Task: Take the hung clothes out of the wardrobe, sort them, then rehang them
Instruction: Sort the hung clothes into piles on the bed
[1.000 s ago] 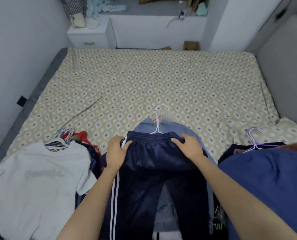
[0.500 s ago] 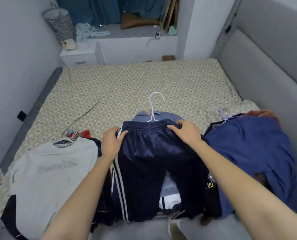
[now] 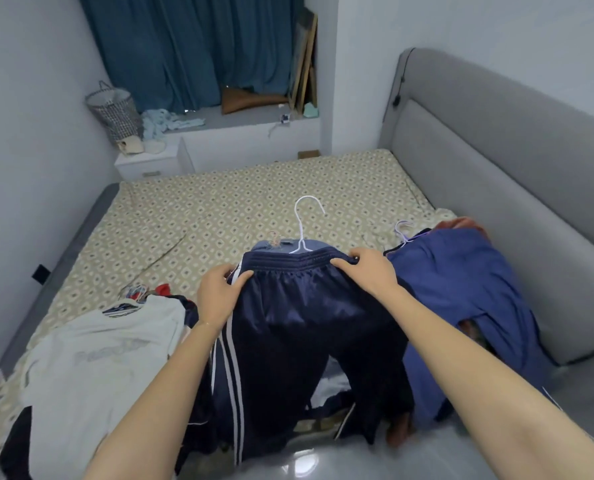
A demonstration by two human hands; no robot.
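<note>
Clothes lie in heaps along the near edge of the bed (image 3: pixel 254 188): a white T-shirt (image 3: pixel 91 358) on the left, a blue garment (image 3: pixel 462 289) on the right and navy trousers (image 3: pixel 299 323) between them, legs trailing toward the person. Their waistband (image 3: pixel 288 263) runs left to right with a grip at each end: the left hand (image 3: pixel 219 294) is clenched around the striped side and the right hand (image 3: pixel 368 271) pinches the other. A white hanger (image 3: pixel 302 223) pokes out just beyond the waistband, hook pointing away, slightly nearer the right hand. Whether it sits in the trousers or the pale blue top (image 3: pixel 314 244) beneath, I cannot tell.
</note>
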